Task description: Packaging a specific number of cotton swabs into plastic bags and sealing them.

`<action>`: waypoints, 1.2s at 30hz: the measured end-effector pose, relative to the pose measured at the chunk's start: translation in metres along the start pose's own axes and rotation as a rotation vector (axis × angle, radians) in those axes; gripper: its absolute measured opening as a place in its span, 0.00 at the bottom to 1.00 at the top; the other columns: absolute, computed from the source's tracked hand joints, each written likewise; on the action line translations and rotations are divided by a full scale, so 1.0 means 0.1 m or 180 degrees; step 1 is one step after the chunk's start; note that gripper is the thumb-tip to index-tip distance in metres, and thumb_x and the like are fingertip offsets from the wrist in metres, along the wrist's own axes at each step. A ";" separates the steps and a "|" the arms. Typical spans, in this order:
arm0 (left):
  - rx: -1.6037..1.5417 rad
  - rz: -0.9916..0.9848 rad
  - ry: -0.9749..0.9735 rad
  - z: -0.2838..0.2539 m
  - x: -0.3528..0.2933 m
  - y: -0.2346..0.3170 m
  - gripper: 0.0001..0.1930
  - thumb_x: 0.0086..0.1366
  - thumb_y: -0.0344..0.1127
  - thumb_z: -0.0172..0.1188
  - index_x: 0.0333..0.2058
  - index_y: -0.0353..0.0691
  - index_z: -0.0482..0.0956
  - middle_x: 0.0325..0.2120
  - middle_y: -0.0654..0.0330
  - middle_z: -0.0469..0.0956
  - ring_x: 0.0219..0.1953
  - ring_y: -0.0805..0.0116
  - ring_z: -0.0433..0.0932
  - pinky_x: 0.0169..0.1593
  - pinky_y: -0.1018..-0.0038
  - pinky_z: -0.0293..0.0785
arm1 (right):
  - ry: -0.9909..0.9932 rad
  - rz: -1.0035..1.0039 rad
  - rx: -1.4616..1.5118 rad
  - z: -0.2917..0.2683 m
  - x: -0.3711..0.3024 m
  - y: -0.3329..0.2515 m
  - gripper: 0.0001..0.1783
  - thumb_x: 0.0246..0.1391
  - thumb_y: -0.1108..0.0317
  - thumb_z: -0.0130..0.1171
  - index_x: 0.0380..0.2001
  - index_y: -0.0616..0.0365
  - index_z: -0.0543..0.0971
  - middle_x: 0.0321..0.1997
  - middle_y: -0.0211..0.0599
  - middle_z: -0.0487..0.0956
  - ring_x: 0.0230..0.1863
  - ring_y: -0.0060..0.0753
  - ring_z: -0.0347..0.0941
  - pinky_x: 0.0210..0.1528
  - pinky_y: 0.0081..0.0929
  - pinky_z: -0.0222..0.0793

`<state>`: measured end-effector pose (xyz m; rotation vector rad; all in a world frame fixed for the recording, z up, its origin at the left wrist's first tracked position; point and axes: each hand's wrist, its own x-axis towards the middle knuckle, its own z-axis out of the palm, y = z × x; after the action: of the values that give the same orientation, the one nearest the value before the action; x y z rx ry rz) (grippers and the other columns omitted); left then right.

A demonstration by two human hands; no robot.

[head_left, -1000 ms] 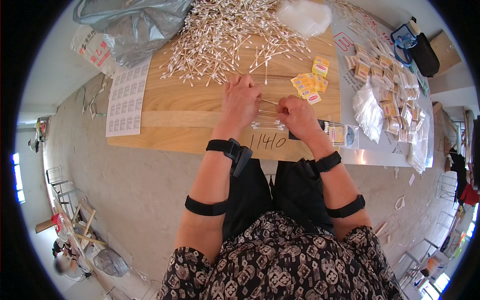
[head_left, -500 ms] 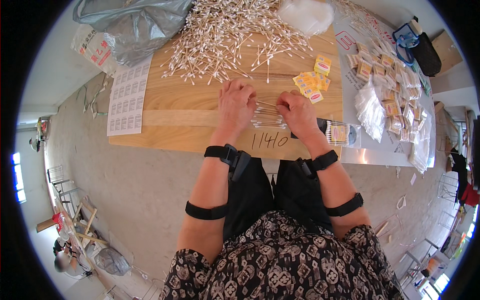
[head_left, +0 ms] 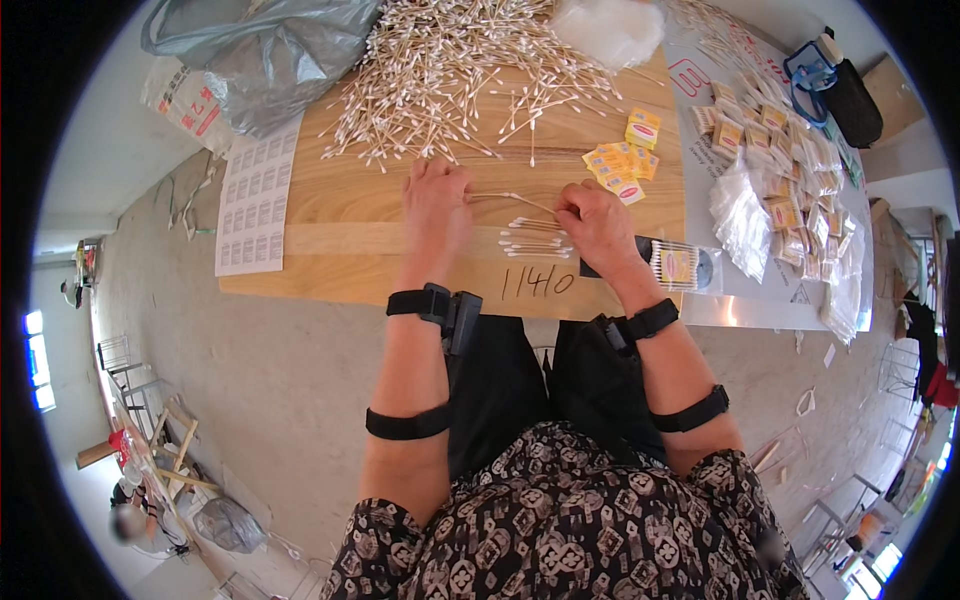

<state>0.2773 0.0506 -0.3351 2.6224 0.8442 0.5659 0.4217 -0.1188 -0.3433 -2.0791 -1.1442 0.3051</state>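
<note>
Just in front of the big heap of cotton swabs, my left hand is closed on one end of a cotton swab. My right hand pinches another cotton swab between thumb and fingers; the inner tips of the two swabs nearly meet. Below them, several swabs lie side by side in a short row on the wooden board, close to my right hand. A clear pack of swabs with a yellow card lies right of my right wrist.
Small yellow cards lie beyond my right hand. Filled swab packs and empty clear bags cover the right side. A printed label sheet and a grey plastic bag are on the left. The table's front edge crosses below my wrists.
My left hand has moved left, away from my right hand, and a swab now stretches out from its fingers. My right hand has hardly moved and keeps its swab.
</note>
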 end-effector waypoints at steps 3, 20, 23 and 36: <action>0.0301 -0.0065 -0.0158 -0.03 0.03 0.00 0.05 0.50 0.22 0.59 0.27 0.39 0.77 0.31 0.58 0.74 0.43 0.53 0.70 0.48 0.61 0.66 | -0.0019 -0.0017 0.0022 0.00 0.01 0.01 0.02 0.47 0.71 0.57 0.24 0.55 0.78 0.27 0.41 0.76 0.35 0.49 0.75 0.36 0.43 0.71; 0.0073 0.0875 -0.0425 0.14 -0.57 0.57 0.22 0.56 0.30 0.60 0.51 0.35 0.74 0.55 0.53 0.69 0.59 0.52 0.66 0.62 0.57 0.61 | 0.1326 0.0509 0.2456 0.19 -0.43 -0.05 0.14 0.63 0.70 0.53 0.48 0.68 0.74 0.48 0.40 0.75 0.47 0.29 0.71 0.52 0.26 0.67; 0.0016 0.0727 -0.0580 0.15 -0.75 0.62 0.29 0.59 0.34 0.60 0.60 0.35 0.66 0.61 0.50 0.63 0.64 0.52 0.61 0.67 0.55 0.55 | 0.1244 0.0540 0.2728 0.30 -0.51 -0.07 0.19 0.66 0.68 0.48 0.55 0.69 0.70 0.61 0.43 0.69 0.60 0.32 0.65 0.65 0.27 0.57; 0.0359 0.0760 -0.0791 0.19 -0.86 0.66 0.39 0.63 0.53 0.56 0.65 0.34 0.57 0.68 0.50 0.54 0.71 0.57 0.51 0.70 0.53 0.43 | 0.0833 0.0657 0.1814 0.28 -0.17 -0.13 0.18 0.59 0.67 0.56 0.50 0.64 0.73 0.46 0.44 0.77 0.48 0.41 0.74 0.51 0.34 0.69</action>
<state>0.2540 -0.0562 -0.3471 2.8410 0.5045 0.2463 0.3894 -0.1145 -0.3561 -1.6644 -0.5961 0.3913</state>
